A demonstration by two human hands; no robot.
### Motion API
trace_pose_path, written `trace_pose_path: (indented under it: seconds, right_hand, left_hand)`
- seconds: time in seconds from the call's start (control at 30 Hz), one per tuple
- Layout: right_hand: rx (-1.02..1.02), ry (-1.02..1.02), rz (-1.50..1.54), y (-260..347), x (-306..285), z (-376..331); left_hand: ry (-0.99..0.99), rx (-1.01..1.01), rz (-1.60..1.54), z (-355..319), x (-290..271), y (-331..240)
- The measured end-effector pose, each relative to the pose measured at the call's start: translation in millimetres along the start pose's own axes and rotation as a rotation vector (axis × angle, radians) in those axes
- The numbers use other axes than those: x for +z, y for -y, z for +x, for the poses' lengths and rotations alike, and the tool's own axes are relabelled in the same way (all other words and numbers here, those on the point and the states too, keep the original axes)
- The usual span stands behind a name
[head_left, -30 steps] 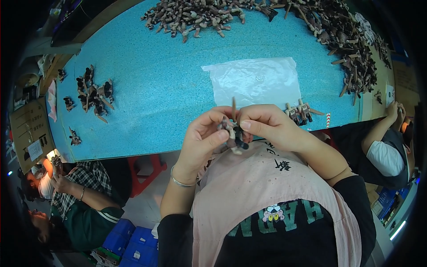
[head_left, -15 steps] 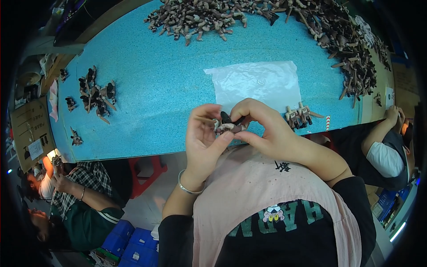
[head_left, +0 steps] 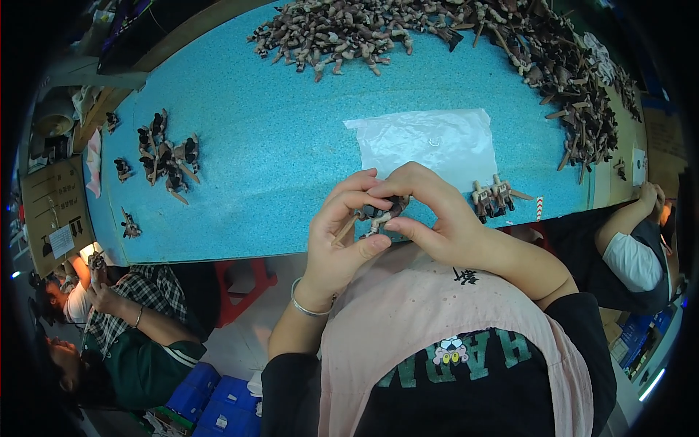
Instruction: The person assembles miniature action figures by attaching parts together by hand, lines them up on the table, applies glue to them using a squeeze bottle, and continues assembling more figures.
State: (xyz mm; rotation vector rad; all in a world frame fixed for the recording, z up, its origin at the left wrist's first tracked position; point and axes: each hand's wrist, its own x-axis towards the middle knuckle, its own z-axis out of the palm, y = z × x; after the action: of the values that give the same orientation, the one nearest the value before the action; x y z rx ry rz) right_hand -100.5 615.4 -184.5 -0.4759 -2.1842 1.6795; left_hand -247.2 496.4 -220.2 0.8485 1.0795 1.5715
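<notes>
Just above the table's near edge, both my hands meet around a small toy figurine [head_left: 378, 220] in brown, black and pale beige. My left hand [head_left: 336, 227] is closed on its left side, thumb below and fingers curled above; a thin light-brown piece shows beside that palm. From the other side, my right hand [head_left: 435, 211] pinches the figurine's dark upper part between thumb and forefinger. The fingers hide much of it. Behind the hands lies a translucent white plastic sheet [head_left: 429, 138]. Two similar figurines [head_left: 492, 198] lie right of my right hand.
A large heap of beige and brown figurines [head_left: 331, 36] covers the far side of the blue table [head_left: 255, 131]; darker ones [head_left: 586, 127] pile up at right. A looser group [head_left: 166, 156] lies at left. Other people sit at left and right. A red stool [head_left: 244, 288] stands below.
The figurine has been turned in my hands, its pale part now pointing down toward the left thumb. My left fingers have drawn in closer around it. The whole view has shifted slightly.
</notes>
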Motion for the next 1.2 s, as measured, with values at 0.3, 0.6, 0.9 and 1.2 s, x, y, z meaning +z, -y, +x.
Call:
trace_pose_path:
  seconds: [0.3, 0.6, 0.9, 1.2]
  right_hand:
    - [0.014, 0.028, 0.066, -13.7, -1.6, 4.6]
    - [-0.007, -0.292, -0.577, -42.1, -60.5, 85.2]
    - [-0.644, -0.045, -1.383, -70.5, -75.7, 138.3]
    - [-0.386, -0.146, -0.741, -57.0, -106.5, 133.6]
  left_hand:
    - [-0.052, -0.055, 0.066, -0.7, -3.1, 2.9]
    - [-0.389, 0.368, 1.303, 23.5, -98.5, -37.5]
    - [-0.450, 0.497, 1.410, 23.3, -101.2, -39.3]
    - [0.308, 0.451, 0.956, 21.8, 41.9, 43.0]
